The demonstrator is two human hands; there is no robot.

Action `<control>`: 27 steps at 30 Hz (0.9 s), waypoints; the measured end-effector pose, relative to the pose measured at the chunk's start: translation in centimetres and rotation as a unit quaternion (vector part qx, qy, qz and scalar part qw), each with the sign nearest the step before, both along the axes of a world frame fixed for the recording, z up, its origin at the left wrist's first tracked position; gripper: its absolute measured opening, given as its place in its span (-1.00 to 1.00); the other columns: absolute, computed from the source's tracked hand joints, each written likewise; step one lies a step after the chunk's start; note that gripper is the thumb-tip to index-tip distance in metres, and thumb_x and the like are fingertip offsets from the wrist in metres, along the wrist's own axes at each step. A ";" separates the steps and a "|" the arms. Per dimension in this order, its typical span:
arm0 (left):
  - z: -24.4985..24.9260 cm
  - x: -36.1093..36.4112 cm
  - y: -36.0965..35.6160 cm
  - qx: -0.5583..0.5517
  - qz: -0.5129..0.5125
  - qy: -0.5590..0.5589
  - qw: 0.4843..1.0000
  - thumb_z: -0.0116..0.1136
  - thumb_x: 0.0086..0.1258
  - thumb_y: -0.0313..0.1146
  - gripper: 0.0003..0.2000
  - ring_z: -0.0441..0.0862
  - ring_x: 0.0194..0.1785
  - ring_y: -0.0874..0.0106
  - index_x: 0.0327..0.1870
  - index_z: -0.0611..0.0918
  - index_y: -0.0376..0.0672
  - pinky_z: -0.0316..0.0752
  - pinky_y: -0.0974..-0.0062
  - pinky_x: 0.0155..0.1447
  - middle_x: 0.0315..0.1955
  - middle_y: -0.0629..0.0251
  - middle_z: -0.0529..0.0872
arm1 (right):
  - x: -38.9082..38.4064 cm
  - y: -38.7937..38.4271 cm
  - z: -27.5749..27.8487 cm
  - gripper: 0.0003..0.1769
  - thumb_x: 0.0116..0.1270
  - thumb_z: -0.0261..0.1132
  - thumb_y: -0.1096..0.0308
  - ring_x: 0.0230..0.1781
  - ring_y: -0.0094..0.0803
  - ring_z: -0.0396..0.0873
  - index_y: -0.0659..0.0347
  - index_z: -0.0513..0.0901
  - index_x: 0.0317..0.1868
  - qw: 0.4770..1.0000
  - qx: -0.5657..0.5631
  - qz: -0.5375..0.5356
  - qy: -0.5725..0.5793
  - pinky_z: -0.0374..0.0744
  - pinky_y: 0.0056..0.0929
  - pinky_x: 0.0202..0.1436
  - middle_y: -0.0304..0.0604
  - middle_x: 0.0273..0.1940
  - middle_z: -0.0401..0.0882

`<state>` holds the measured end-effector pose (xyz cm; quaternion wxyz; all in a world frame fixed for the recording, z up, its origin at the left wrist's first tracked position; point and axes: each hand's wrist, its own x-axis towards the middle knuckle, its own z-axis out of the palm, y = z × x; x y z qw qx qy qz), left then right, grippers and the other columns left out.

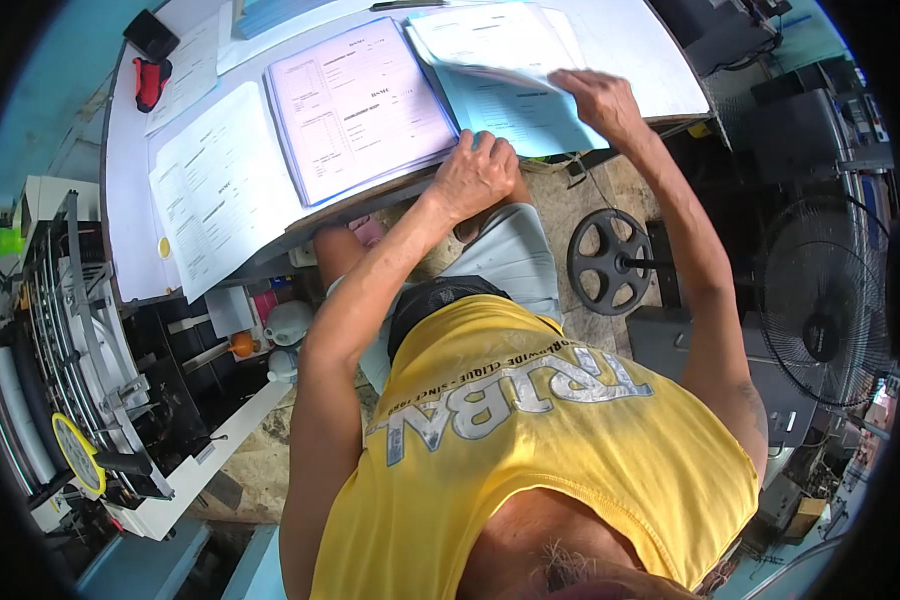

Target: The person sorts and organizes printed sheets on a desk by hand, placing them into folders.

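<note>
On the white table, my right hand (598,100) pinches the lower right corner of a white printed sheet (470,45), lifting it off a stack of blue printed sheets (520,115). My left hand (476,172) rests with bent fingers at the table's front edge, at the lower right corner of a pink printed stack (365,110). Whether its fingers grip any paper is hard to make out. Left of the pink stack lies a pile of white printed sheets (220,190), which hangs partly over the front edge.
A red and black object (151,84) and a black box (151,36) sit at the table's left (125,190). Below the table are a black wheel (610,262) and, to the right, a standing fan (823,300). Metal machinery (80,330) stands at the left.
</note>
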<state>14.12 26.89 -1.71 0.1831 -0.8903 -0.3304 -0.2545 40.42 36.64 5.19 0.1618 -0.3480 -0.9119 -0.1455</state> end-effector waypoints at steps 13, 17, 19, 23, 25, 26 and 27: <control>4.1 -2.5 -0.7 0.027 0.020 -0.180 0.983 0.41 0.23 -0.36 -0.71 0.72 0.05 0.20 -0.02 0.78 -0.16 0.61 0.19 0.09 -0.03 0.26 0.79 | -0.2 -5.2 -0.8 -0.54 0.36 0.32 0.45 0.09 0.00 0.73 0.15 0.63 0.28 0.986 -0.165 -0.025 0.008 0.72 -0.11 0.12 -0.03 0.19 0.72; 4.0 -12.3 -7.5 0.021 0.148 -0.131 0.980 0.42 0.31 -0.27 -0.63 0.65 0.22 0.12 0.12 0.73 -0.15 0.55 0.13 0.24 0.12 0.22 0.75 | -0.4 -4.6 -0.7 -0.62 0.40 0.28 0.50 0.01 0.02 0.74 0.14 0.66 0.21 0.983 -0.177 -0.044 0.028 0.72 -0.08 0.03 0.04 0.07 0.76; 3.4 -19.5 -11.1 -0.041 0.269 -0.086 0.958 0.40 0.36 -0.22 -0.54 0.60 0.30 0.06 0.26 0.66 -0.12 0.51 0.09 0.29 0.24 0.21 0.68 | -0.7 -4.4 -0.5 -0.66 0.44 0.26 0.48 -0.09 0.03 0.76 0.14 0.67 0.19 0.980 -0.191 -0.052 0.036 0.70 -0.08 -0.06 0.11 -0.04 0.77; 2.2 -32.1 -19.7 -0.084 0.447 0.168 0.874 0.40 0.34 -0.19 -0.43 0.61 0.29 0.23 0.39 0.55 -0.03 0.44 -0.02 0.33 0.32 0.27 0.62 | -0.4 -4.1 -0.6 -0.70 0.48 0.24 0.46 -0.20 0.06 0.76 0.16 0.68 0.18 0.979 -0.187 -0.065 0.043 0.68 -0.07 -0.15 0.15 -0.13 0.77; 1.9 -35.4 -20.9 -0.070 0.405 0.140 0.901 0.36 0.35 -0.32 -0.54 0.68 0.18 0.24 0.29 0.63 -0.04 0.51 0.06 0.25 0.21 0.28 0.70 | -0.3 -4.1 -0.9 -0.71 0.48 0.24 0.45 -0.23 0.07 0.76 0.17 0.68 0.16 0.981 -0.179 -0.059 0.052 0.67 -0.07 -0.16 0.15 -0.13 0.77; 2.4 -35.5 -20.7 -0.063 0.383 0.124 0.913 0.34 0.35 -0.39 -0.59 0.71 0.13 0.24 0.25 0.66 -0.05 0.55 0.10 0.22 0.15 0.28 0.75 | -0.2 -4.0 -1.1 -0.71 0.48 0.24 0.45 -0.23 0.08 0.76 0.17 0.68 0.16 0.980 -0.181 -0.061 0.053 0.67 -0.07 -0.17 0.16 -0.15 0.77; 2.7 -35.4 -20.5 -0.081 0.405 0.062 0.908 0.32 0.36 -0.42 -0.64 0.73 0.08 0.21 0.19 0.69 -0.07 0.57 0.17 0.17 0.08 0.24 0.77 | -0.1 -3.9 -1.2 -0.72 0.49 0.24 0.45 -0.24 0.09 0.75 0.18 0.68 0.16 0.980 -0.182 -0.064 0.053 0.67 -0.06 -0.18 0.17 -0.17 0.76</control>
